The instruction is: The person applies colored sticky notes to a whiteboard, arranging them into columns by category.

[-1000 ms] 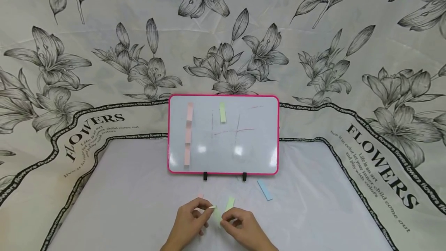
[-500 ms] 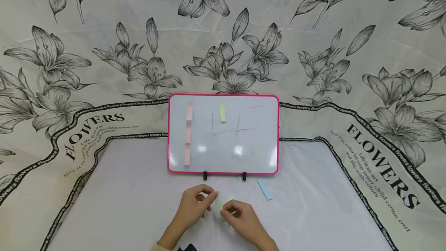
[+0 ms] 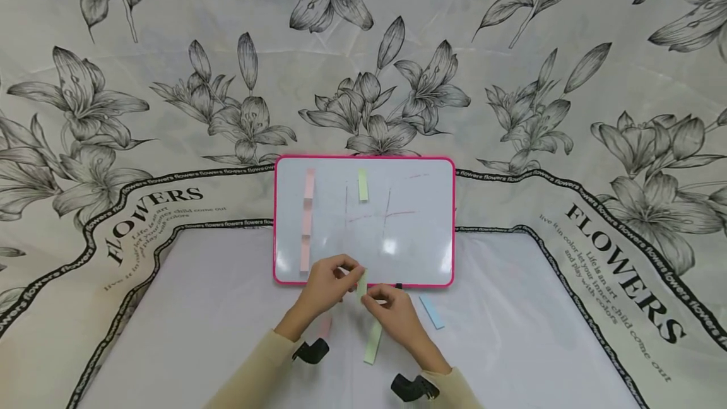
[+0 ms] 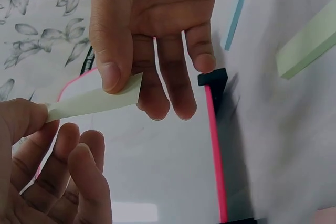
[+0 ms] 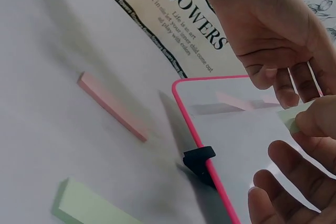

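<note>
A pale green sticky note strip (image 3: 361,284) is stretched between the two hands, in front of the whiteboard's lower edge. The left hand (image 3: 329,283) pinches its upper end; thumb and fingertip of the right hand (image 3: 394,314) pinch the lower end. In the left wrist view the strip (image 4: 97,102) looks flat and thin, with the right thumb lying on it. Behind the hands stands a pink-framed whiteboard (image 3: 420,251). Pink strips (image 3: 307,219) run in a column down its left side, and one green strip (image 3: 363,185) is stuck near its top.
On the white tablecloth lie a green sticky note pad (image 3: 372,343), a pink pad (image 3: 325,327) partly behind the left wrist, and a blue strip (image 3: 431,312) on the right. Black feet (image 5: 199,158) hold the board up. Faint drawn lines (image 3: 400,213) mark the board. Flowered cloth hangs behind.
Both hands have moved up and forward from the table to the board's lower edge, carrying the green sticky note strip. The green and pink pads on the table now show more fully.
</note>
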`<state>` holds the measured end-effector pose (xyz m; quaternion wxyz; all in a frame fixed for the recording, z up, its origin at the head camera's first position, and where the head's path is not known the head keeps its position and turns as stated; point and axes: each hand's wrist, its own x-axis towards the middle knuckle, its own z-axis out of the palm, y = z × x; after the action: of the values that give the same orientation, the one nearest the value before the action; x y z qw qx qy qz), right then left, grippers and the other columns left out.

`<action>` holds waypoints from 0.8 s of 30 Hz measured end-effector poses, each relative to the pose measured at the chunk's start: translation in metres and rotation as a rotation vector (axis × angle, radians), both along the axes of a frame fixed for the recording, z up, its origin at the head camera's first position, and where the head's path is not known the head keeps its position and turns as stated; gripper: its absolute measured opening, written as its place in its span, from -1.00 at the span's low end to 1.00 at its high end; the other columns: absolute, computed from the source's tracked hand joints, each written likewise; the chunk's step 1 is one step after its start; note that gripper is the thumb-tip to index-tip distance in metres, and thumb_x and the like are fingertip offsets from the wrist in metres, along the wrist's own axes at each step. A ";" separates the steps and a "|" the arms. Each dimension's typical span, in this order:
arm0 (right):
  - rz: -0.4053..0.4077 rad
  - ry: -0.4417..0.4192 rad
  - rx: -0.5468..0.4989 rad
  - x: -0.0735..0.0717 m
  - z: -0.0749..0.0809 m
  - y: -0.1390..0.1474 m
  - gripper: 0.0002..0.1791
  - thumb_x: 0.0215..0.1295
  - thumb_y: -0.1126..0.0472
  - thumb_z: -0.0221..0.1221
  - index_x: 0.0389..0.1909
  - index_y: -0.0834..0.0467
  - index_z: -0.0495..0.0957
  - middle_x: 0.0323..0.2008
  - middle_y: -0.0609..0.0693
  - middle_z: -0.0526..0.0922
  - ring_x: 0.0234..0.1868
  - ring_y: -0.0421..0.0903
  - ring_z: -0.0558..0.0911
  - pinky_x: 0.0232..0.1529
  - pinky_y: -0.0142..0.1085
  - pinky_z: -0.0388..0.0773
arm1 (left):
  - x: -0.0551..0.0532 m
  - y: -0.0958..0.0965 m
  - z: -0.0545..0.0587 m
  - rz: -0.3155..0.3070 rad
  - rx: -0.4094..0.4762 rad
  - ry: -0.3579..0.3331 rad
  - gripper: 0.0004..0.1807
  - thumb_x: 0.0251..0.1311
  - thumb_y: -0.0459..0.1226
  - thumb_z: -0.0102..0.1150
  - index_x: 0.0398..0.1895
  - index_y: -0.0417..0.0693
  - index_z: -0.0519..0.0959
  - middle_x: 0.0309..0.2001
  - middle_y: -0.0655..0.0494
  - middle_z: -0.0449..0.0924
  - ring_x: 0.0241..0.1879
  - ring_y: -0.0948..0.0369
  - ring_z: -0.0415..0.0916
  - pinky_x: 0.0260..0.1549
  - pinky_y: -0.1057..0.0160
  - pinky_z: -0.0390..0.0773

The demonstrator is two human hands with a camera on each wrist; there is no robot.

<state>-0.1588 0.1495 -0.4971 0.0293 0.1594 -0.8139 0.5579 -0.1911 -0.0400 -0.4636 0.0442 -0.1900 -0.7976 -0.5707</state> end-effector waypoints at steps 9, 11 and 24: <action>-0.064 0.013 -0.004 -0.043 0.017 -0.003 -0.89 0.39 0.24 0.30 -0.27 0.20 0.74 -0.27 0.07 0.79 -0.13 -0.11 0.73 -0.09 -0.31 0.67 | -0.048 0.003 0.016 0.053 -0.048 0.044 -0.86 0.38 -0.16 0.30 -0.25 0.00 0.75 -0.30 0.14 0.76 -0.54 0.26 0.59 -0.54 0.30 0.60; -0.073 0.011 -0.003 -0.052 0.022 -0.005 -0.89 0.39 0.24 0.30 -0.26 0.21 0.74 -0.25 0.09 0.79 -0.10 -0.04 0.74 -0.04 -0.21 0.68 | -0.058 0.004 0.018 0.067 -0.053 0.046 -0.84 0.39 -0.13 0.29 -0.24 0.01 0.75 -0.29 0.14 0.75 -0.53 0.25 0.58 -0.53 0.29 0.60; -0.077 -0.076 0.001 -0.088 0.028 -0.012 -0.82 0.43 0.22 0.26 -0.20 0.28 0.71 -0.27 0.16 0.78 -0.29 -0.04 0.72 -0.30 -0.30 0.70 | -0.100 0.006 0.019 0.157 -0.088 0.075 -0.81 0.38 -0.11 0.29 -0.23 -0.03 0.75 -0.27 0.11 0.77 -0.32 0.26 0.63 -0.34 0.29 0.62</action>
<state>-0.2468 0.1372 -0.4690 0.0199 0.1068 -0.8202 0.5617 -0.2907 -0.0339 -0.4444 0.1104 -0.1498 -0.8321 -0.5225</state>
